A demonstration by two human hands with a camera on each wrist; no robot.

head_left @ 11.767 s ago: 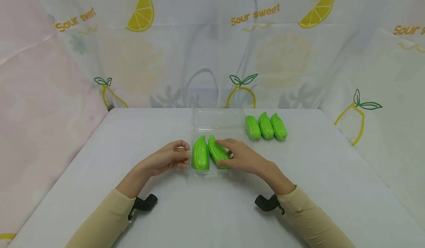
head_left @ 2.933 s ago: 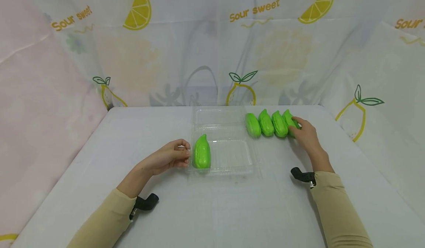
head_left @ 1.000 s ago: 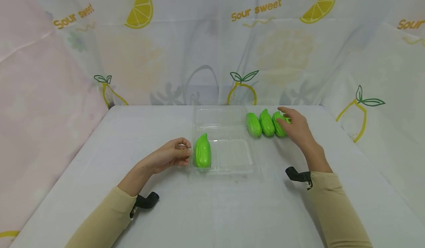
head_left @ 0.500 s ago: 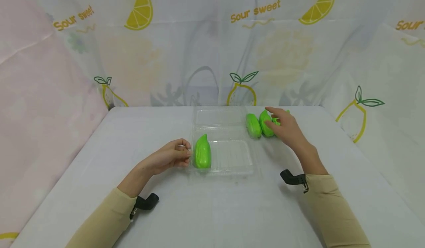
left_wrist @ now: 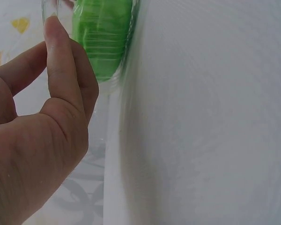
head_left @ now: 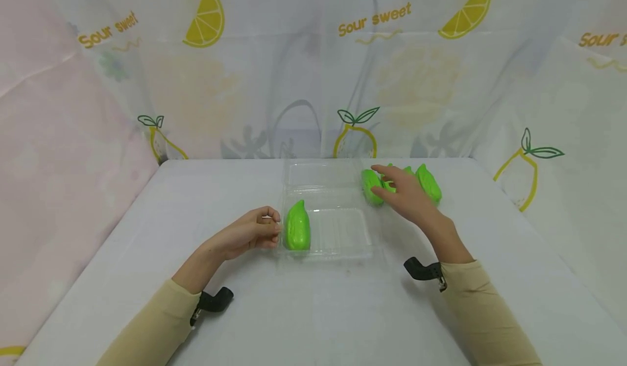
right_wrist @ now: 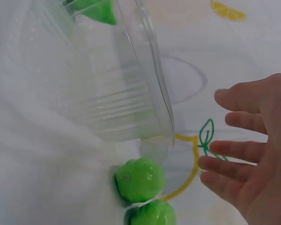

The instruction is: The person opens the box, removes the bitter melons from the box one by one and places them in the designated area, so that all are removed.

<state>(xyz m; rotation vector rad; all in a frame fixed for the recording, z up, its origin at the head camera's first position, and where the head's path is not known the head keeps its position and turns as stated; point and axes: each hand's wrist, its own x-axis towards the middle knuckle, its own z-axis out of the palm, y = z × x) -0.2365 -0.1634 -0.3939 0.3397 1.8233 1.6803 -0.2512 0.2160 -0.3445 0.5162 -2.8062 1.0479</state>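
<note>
A clear plastic clamshell container (head_left: 343, 230) lies with its lid (head_left: 320, 174) folded back. One bright green, elongated toy vegetable (head_left: 297, 227) with a pointed tip lies along its left side. My left hand (head_left: 252, 230) pinches the container's left rim between thumb and fingers; the left wrist view shows the thumb (left_wrist: 58, 56) on the clear edge. My right hand (head_left: 404, 191), fingers spread and holding nothing, hovers above a row of similar vegetables beside the lid. It partly hides the middle ones; the leftmost vegetable (head_left: 372, 186) and the rightmost vegetable (head_left: 428, 183) show.
A white cloth covers the table (head_left: 313, 311). Behind it hangs a backdrop (head_left: 274, 72) printed with lemons and lettering. A black wrist mount (head_left: 215, 300) sits on the left forearm and another black mount (head_left: 423, 269) on the right.
Earlier my right hand took a second green vegetable from the container and set it at the row's right end. Since letting go, that hand has moved left over the row. My left hand stays put.
</note>
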